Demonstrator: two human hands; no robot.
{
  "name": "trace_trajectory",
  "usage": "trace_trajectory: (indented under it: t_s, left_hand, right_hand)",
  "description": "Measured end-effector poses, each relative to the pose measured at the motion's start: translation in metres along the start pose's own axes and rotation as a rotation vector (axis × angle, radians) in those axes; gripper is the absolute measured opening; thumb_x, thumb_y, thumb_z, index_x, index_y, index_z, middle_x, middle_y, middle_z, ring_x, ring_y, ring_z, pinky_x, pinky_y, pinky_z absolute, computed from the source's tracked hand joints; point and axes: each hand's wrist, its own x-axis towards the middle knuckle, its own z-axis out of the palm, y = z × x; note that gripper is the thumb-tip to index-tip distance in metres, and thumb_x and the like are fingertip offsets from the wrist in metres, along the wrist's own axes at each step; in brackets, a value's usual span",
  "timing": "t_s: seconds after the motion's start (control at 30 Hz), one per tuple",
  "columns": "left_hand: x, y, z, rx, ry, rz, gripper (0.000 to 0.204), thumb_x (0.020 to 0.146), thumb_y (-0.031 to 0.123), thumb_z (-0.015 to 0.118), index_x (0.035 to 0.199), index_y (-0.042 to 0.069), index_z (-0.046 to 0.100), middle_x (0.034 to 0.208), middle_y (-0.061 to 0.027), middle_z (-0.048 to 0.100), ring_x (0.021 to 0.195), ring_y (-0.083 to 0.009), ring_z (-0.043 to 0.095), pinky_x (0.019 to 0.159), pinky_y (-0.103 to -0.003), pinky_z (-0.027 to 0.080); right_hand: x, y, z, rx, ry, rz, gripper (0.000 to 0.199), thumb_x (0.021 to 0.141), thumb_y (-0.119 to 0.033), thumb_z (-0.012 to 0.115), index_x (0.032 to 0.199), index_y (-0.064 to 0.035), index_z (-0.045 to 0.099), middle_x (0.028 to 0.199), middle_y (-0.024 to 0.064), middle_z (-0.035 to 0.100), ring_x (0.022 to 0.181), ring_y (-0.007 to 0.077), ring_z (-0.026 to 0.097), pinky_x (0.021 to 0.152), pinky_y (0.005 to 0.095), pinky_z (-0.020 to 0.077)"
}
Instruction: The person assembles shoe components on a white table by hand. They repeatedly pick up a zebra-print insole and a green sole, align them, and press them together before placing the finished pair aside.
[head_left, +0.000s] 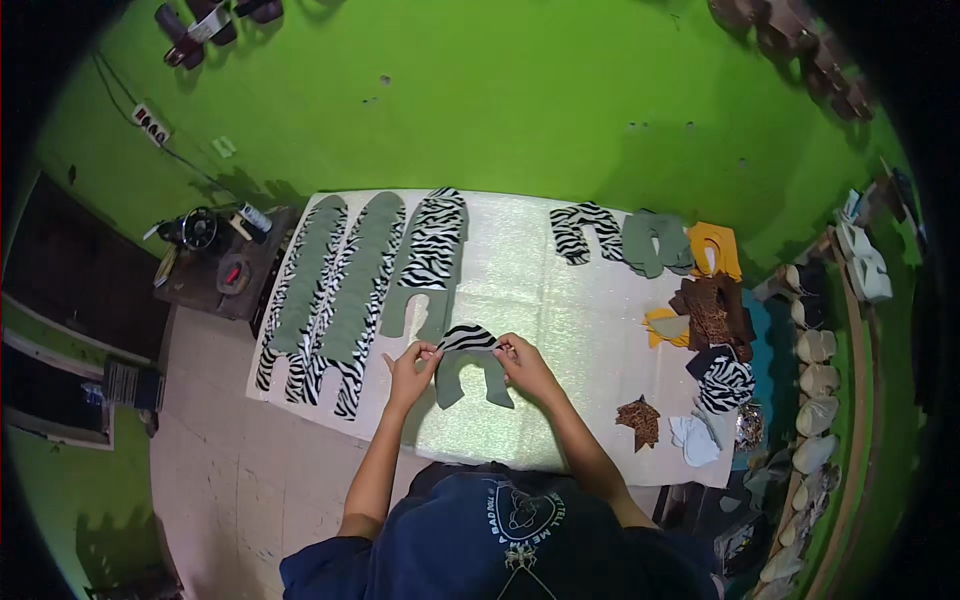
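Between both hands, over the near middle of the table, is a U-shaped grey-green shoe-upper piece [496,385] with its two legs toward me. A curved zebra-striped piece [469,338] lies across its top. My left hand [412,372] pinches the left end of the striped piece, and my right hand [525,365] pinches the right end. Whether the two pieces are joined cannot be seen. Just left of my left hand, a row of overlapping zebra and green pieces [432,240] runs away from me.
Two more overlapping rows [372,270] of green and zebra pieces lie at the left of the white-covered table [500,230]. Stacks of zebra cutouts [585,232], green cutouts [655,243], and yellow cutouts [713,248] sit far right. Shoe lasts [818,380] line a right-hand shelf.
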Motion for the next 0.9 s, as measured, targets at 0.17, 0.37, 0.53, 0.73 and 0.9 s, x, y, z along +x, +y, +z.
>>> trace_trajectory:
  t_s: [0.17, 0.37, 0.53, 0.73, 0.9]
  left_hand:
    - [0.004, -0.039, -0.037, -0.061, 0.051, 0.036, 0.019, 0.079, 0.030, 0.061, 0.086, 0.012, 0.060, 0.069, 0.0030, 0.057, 0.072, -0.0126, 0.057, 0.095, -0.065, -0.004]
    - [0.020, -0.067, -0.071, 0.009, 0.060, 0.073, 0.020, 0.078, 0.024, 0.063, 0.084, 0.005, 0.059, 0.066, -0.0011, 0.058, 0.059, -0.0132, 0.053, 0.080, -0.038, 0.035]
    - [0.050, -0.085, -0.083, -0.041, 0.059, 0.191, 0.018, 0.077, 0.021, 0.063, 0.082, 0.004, 0.058, 0.065, -0.0062, 0.060, 0.056, -0.0184, 0.056, 0.053, -0.029, 0.043]
    - [0.090, -0.091, -0.079, -0.003, -0.035, 0.246, 0.019, 0.077, 0.022, 0.062, 0.082, 0.004, 0.058, 0.065, -0.0057, 0.059, 0.058, -0.0174, 0.055, 0.057, -0.028, 0.042]
    - [0.118, -0.107, -0.072, 0.230, 0.110, 0.493, 0.020, 0.077, 0.027, 0.062, 0.080, 0.007, 0.059, 0.066, -0.0035, 0.060, 0.061, -0.0172, 0.057, 0.066, -0.033, 0.040]
  right_hand:
    - [0.018, -0.005, 0.048, 0.046, -0.090, 0.042, 0.021, 0.087, -0.015, 0.051, 0.101, 0.0013, 0.048, 0.078, 0.0063, 0.050, 0.057, 0.0101, 0.050, 0.050, 0.0231, 0.0450]
    - [0.039, -0.010, 0.089, 0.064, -0.093, 0.036, 0.019, 0.087, -0.012, 0.050, 0.101, 0.0006, 0.048, 0.075, 0.0037, 0.049, 0.056, 0.0092, 0.050, 0.048, 0.0229, 0.0449]
    - [0.065, 0.000, 0.105, 0.062, -0.058, 0.021, 0.020, 0.086, -0.014, 0.051, 0.100, 0.0005, 0.049, 0.072, 0.0032, 0.049, 0.057, 0.0089, 0.049, 0.050, 0.0232, 0.0447]
    - [0.090, 0.019, 0.103, -0.132, 0.081, -0.060, 0.018, 0.084, -0.014, 0.053, 0.094, 0.0009, 0.052, 0.070, 0.0056, 0.052, 0.060, 0.0121, 0.049, 0.056, 0.0261, 0.0418]
    - [0.112, 0.025, 0.102, -0.263, 0.134, -0.101, 0.019, 0.082, -0.015, 0.053, 0.092, 0.0009, 0.053, 0.071, 0.0111, 0.055, 0.063, 0.0179, 0.051, 0.060, 0.0302, 0.0428]
